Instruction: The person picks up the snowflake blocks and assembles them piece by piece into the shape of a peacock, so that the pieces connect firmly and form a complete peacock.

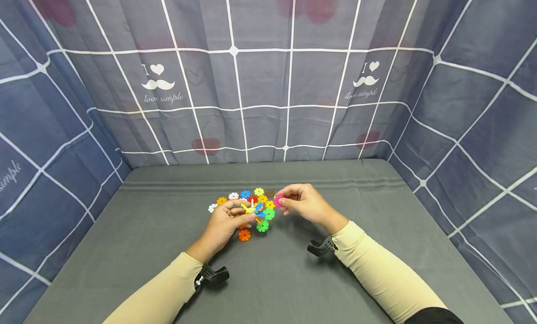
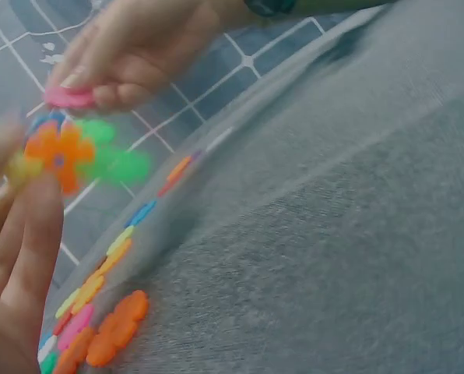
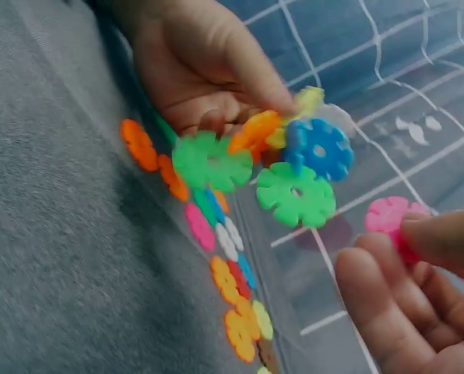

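Risk we see: cluster (image 1: 258, 213) of joined discs could twist or pop apart if pink disc (image 1: 278, 201) pushed in off-slot. Our left hand (image 1: 224, 221) grips cluster above grey table (image 1: 168, 249); right hand (image 1: 304, 203) pinches pink disc just beside it, other fingers loosely curled; loose discs (image 1: 245, 194) on table behind

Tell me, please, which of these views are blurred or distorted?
Head view: sharp, though wide-angle bending curves the curtain's grid. Left wrist view: motion-smeared, the left hand and its cluster of discs soft. Right wrist view: cluster fairly crisp, the right hand out of focus.
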A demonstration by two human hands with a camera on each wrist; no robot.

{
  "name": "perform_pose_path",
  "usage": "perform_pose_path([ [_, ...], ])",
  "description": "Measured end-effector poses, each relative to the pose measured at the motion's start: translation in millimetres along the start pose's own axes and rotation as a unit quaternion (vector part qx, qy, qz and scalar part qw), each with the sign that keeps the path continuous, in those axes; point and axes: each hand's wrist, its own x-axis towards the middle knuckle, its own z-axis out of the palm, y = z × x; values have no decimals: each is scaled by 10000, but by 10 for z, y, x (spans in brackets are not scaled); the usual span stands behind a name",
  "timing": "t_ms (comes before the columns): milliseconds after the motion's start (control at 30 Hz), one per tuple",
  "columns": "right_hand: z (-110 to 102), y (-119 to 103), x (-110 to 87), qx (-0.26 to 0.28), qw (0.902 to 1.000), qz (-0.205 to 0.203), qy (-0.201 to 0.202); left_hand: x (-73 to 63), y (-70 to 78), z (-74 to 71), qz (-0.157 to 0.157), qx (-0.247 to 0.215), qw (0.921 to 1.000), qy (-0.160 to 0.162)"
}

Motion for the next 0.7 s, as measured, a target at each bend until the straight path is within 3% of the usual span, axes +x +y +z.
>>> perform_pose_path([
  [200,95,-37,-26,-415,9981,-362,-291,-30,0,14,260,328,9973,-596],
  [400,110,-34,-44,-611,9965,-409,-407,-47,22,24,333,817,9943,-601],
  [700,118,-79,-51,-817,9918,-646,-736,-64,70,61,421,1119,9913,-548],
])
